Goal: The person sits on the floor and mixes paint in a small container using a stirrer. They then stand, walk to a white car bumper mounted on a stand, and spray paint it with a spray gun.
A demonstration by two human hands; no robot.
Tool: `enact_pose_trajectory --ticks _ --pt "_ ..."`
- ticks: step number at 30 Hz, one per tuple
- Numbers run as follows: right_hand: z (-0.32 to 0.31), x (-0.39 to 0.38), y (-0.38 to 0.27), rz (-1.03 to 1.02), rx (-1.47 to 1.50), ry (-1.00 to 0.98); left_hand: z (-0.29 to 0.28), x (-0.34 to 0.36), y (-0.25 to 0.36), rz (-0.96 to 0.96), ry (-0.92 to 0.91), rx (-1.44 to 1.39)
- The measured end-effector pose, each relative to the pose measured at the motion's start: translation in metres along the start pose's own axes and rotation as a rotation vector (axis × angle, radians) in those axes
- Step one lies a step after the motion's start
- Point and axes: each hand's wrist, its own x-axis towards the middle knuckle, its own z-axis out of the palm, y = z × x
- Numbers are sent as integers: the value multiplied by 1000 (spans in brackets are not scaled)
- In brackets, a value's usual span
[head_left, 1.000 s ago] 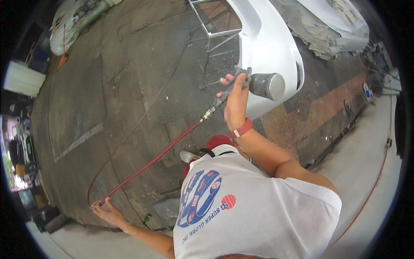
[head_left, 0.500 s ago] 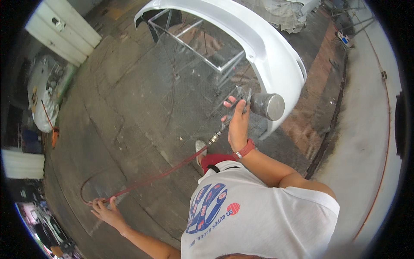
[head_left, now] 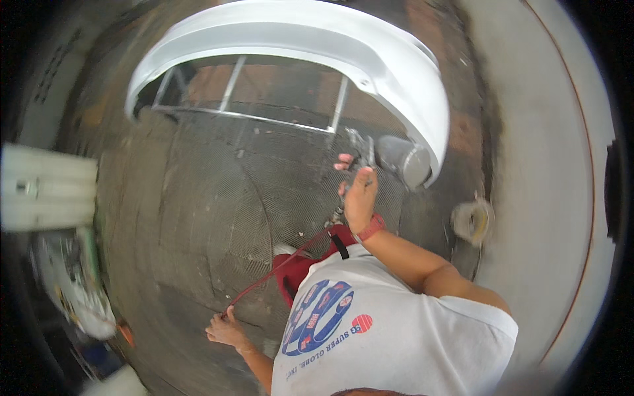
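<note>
My right hand [head_left: 360, 198] is wrapped round a metal spray gun [head_left: 362, 148] with a grey cup [head_left: 403, 162] on its right side. The cup overlaps the right end of a curved white car bumper [head_left: 396, 66] in view; whether they touch I cannot tell. That bumper rests on a metal frame stand [head_left: 277, 121]. From the gun's handle a red air hose [head_left: 264, 277] runs down to the left past my leg. My left hand [head_left: 226, 330] grips the hose low on the left, its fingers closed round it.
A grey wall [head_left: 548, 132] runs along the right, with a thin reddish line on it. A round pale container [head_left: 472, 221] sits by its foot. At left are a ribbed white panel [head_left: 49, 191] and a plastic-covered object [head_left: 76, 284].
The view has turned, so the bumper now appears farther left and the container by the wall shows. My left hand has come closer to my body along with the hose. Both grips stay closed.
</note>
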Motion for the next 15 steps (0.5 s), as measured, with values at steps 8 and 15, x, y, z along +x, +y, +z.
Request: enact_pose_trajectory --ticks 8,15 --pt "39 3 25 -49 54 356 102 166 46 352 -433 -387" --pt "-15 -35 18 8 24 790 127 270 73 718 -612 -475"
